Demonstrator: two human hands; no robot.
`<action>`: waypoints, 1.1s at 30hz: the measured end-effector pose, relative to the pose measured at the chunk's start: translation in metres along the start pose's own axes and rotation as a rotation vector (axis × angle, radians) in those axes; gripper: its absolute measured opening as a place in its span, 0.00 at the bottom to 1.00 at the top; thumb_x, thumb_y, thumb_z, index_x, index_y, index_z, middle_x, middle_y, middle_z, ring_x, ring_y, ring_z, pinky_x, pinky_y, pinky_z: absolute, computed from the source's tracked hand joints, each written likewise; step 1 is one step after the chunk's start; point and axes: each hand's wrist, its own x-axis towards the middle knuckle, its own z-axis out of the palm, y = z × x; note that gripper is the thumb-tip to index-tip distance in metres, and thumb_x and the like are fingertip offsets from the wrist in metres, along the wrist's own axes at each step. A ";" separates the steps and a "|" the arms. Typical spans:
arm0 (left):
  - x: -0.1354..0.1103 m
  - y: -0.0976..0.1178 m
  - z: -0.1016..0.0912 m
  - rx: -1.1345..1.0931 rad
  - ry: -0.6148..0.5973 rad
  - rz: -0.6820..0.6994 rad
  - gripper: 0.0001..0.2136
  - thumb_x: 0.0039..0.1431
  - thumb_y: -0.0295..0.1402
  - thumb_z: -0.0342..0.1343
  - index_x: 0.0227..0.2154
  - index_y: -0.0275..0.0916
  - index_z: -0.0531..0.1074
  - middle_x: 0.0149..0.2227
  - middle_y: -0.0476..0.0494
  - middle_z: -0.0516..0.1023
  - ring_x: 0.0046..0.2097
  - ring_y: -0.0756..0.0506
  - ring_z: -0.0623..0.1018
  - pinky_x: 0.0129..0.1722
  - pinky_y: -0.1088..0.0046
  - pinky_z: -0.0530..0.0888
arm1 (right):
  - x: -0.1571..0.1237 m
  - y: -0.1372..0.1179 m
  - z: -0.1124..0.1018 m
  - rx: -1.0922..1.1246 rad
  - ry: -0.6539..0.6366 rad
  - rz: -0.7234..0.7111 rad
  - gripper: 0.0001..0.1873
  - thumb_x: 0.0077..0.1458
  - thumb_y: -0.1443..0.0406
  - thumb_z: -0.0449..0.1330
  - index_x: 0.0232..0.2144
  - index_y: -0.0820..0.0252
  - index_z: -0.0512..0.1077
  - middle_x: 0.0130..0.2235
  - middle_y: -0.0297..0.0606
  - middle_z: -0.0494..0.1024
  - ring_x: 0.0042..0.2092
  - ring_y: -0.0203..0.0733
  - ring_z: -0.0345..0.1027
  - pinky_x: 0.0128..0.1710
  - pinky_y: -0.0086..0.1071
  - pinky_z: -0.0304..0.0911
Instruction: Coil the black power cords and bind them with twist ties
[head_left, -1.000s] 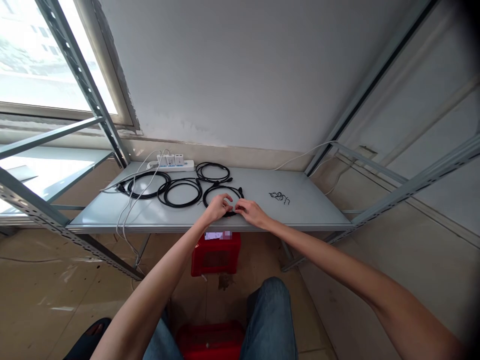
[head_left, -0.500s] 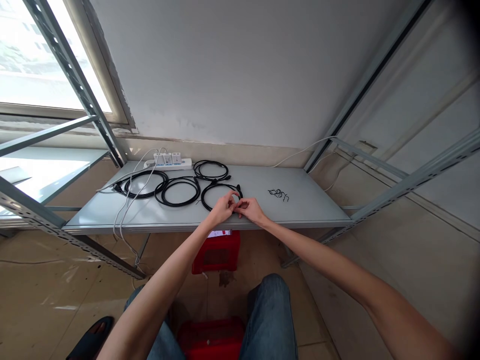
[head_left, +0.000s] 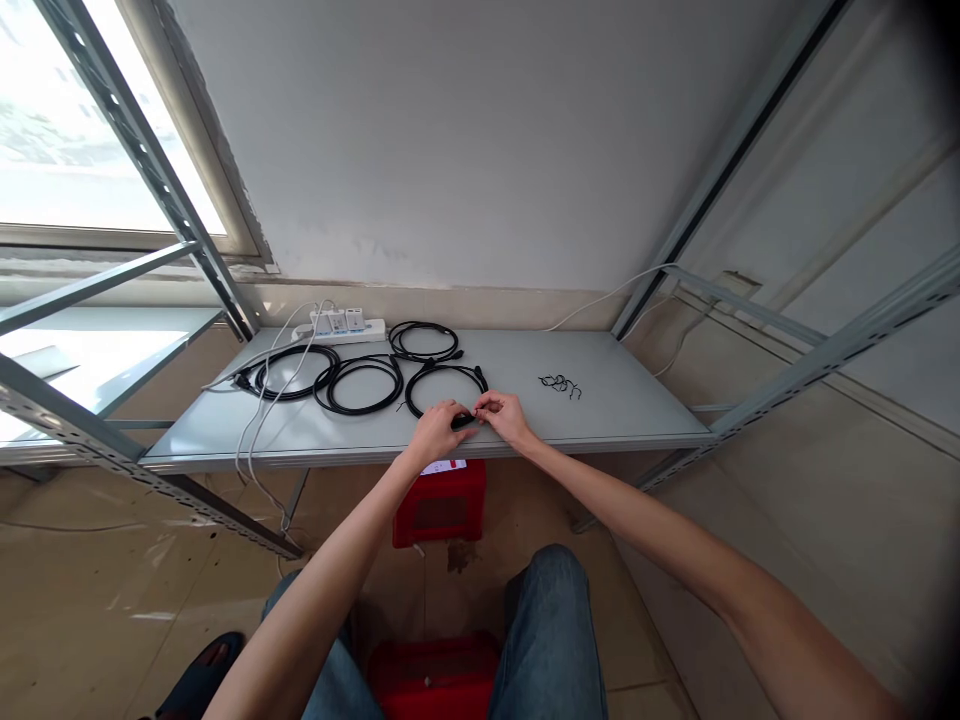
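Observation:
A coiled black cable [head_left: 450,367] lies near the shelf's front edge. My left hand [head_left: 441,431] is closed over the near side of this coil, with a dark piece of the cable showing at its fingertips. Close beside it, my right hand [head_left: 504,416] pinches at the same part of the coil; whatever thin thing is between its fingers is too small to make out. Further right on the shelf rests a small heap of thin black ties [head_left: 560,385]. A short thin tie [head_left: 401,405] sticks out by the coil's left side.
Several other black cable coils lie on the grey metal shelf [head_left: 630,410], among them one coil [head_left: 364,410] left of my hands and another [head_left: 424,325] behind. A white power strip [head_left: 349,332] with white cords stands at the back left. Below is a red stool [head_left: 442,505].
My left hand has turned and flattened onto the coil's near side. My right hand has moved slightly away from it, still pinching. The whole view has shifted a little.

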 end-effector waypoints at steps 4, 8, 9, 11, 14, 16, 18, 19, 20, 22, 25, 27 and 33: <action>0.000 0.008 0.012 0.163 0.048 -0.034 0.09 0.68 0.39 0.58 0.44 0.43 0.79 0.42 0.43 0.80 0.45 0.42 0.79 0.43 0.69 0.69 | -0.002 0.001 0.002 -0.039 0.045 -0.029 0.18 0.43 0.51 0.73 0.26 0.59 0.76 0.27 0.36 0.78 0.26 0.38 0.68 0.30 0.35 0.67; 0.001 0.012 0.019 0.203 0.075 -0.020 0.10 0.69 0.42 0.56 0.42 0.43 0.79 0.40 0.43 0.82 0.45 0.42 0.79 0.44 0.69 0.69 | -0.005 0.003 0.005 -0.074 0.081 -0.039 0.18 0.45 0.51 0.72 0.27 0.59 0.75 0.27 0.36 0.77 0.25 0.38 0.67 0.29 0.34 0.65; 0.001 0.011 0.019 0.198 0.076 -0.014 0.11 0.70 0.42 0.55 0.41 0.43 0.79 0.40 0.43 0.82 0.46 0.42 0.79 0.44 0.69 0.68 | -0.007 0.003 0.006 -0.075 0.085 -0.035 0.18 0.46 0.51 0.71 0.28 0.58 0.74 0.27 0.35 0.77 0.25 0.37 0.66 0.28 0.33 0.65; 0.001 0.010 0.019 0.181 0.075 0.001 0.11 0.71 0.41 0.54 0.40 0.43 0.79 0.39 0.44 0.82 0.46 0.42 0.79 0.44 0.69 0.68 | -0.009 0.000 0.006 -0.086 0.067 -0.028 0.18 0.49 0.51 0.69 0.28 0.58 0.73 0.27 0.34 0.76 0.22 0.36 0.64 0.26 0.33 0.64; 0.000 0.008 0.018 0.162 0.075 0.020 0.11 0.71 0.40 0.54 0.40 0.43 0.80 0.39 0.45 0.83 0.45 0.43 0.79 0.45 0.69 0.68 | -0.012 -0.010 0.000 -0.195 -0.035 -0.067 0.15 0.58 0.52 0.63 0.32 0.57 0.73 0.28 0.34 0.75 0.21 0.36 0.65 0.26 0.33 0.65; -0.001 0.007 0.018 0.151 0.073 0.018 0.12 0.71 0.41 0.54 0.40 0.42 0.80 0.40 0.44 0.83 0.44 0.43 0.79 0.45 0.69 0.67 | -0.012 -0.021 -0.011 -0.372 -0.115 -0.183 0.13 0.65 0.56 0.56 0.40 0.57 0.75 0.35 0.37 0.78 0.24 0.37 0.69 0.30 0.34 0.69; -0.001 0.007 0.019 0.139 0.068 0.009 0.13 0.71 0.42 0.53 0.40 0.42 0.80 0.39 0.44 0.83 0.43 0.43 0.79 0.44 0.68 0.67 | -0.011 -0.031 -0.025 -0.637 -0.207 -0.397 0.16 0.69 0.62 0.50 0.51 0.56 0.74 0.47 0.43 0.79 0.32 0.38 0.73 0.35 0.34 0.71; 0.000 0.007 0.019 0.135 0.065 0.007 0.14 0.72 0.43 0.53 0.40 0.41 0.81 0.39 0.44 0.82 0.43 0.43 0.79 0.44 0.68 0.67 | -0.010 -0.036 -0.032 -0.787 -0.277 -0.515 0.18 0.69 0.66 0.48 0.54 0.55 0.73 0.53 0.46 0.77 0.38 0.40 0.75 0.38 0.34 0.71; 0.000 0.007 0.019 0.134 0.061 0.006 0.15 0.72 0.43 0.52 0.40 0.41 0.81 0.39 0.43 0.82 0.43 0.43 0.79 0.44 0.68 0.67 | -0.008 -0.039 -0.038 -0.919 -0.357 -0.630 0.20 0.69 0.69 0.47 0.56 0.54 0.72 0.56 0.47 0.75 0.43 0.42 0.75 0.41 0.35 0.71; 0.000 0.007 0.018 0.136 0.053 0.009 0.15 0.72 0.42 0.51 0.40 0.41 0.81 0.38 0.43 0.82 0.43 0.43 0.79 0.44 0.68 0.67 | -0.005 -0.044 -0.047 -1.101 -0.507 -0.810 0.22 0.69 0.72 0.46 0.57 0.53 0.72 0.58 0.48 0.74 0.52 0.45 0.73 0.46 0.37 0.70; 0.000 0.007 0.018 0.134 0.046 0.010 0.16 0.73 0.41 0.50 0.39 0.41 0.82 0.38 0.43 0.81 0.44 0.43 0.78 0.45 0.68 0.67 | 0.000 -0.047 -0.049 -1.165 -0.613 -0.919 0.20 0.71 0.70 0.46 0.55 0.54 0.73 0.57 0.48 0.75 0.56 0.46 0.70 0.49 0.40 0.68; 0.000 0.008 0.017 0.126 0.044 0.008 0.16 0.73 0.43 0.50 0.39 0.42 0.82 0.38 0.44 0.81 0.44 0.43 0.78 0.46 0.68 0.67 | 0.002 -0.047 -0.044 -1.139 -0.569 -0.889 0.17 0.72 0.68 0.47 0.50 0.56 0.75 0.55 0.48 0.77 0.55 0.47 0.71 0.50 0.41 0.68; 0.001 0.009 0.016 0.125 0.037 -0.013 0.16 0.72 0.45 0.52 0.41 0.44 0.82 0.38 0.45 0.81 0.44 0.43 0.78 0.46 0.68 0.67 | 0.002 -0.042 -0.026 -0.883 -0.241 -0.406 0.08 0.65 0.63 0.60 0.33 0.58 0.75 0.37 0.41 0.81 0.40 0.46 0.73 0.43 0.39 0.66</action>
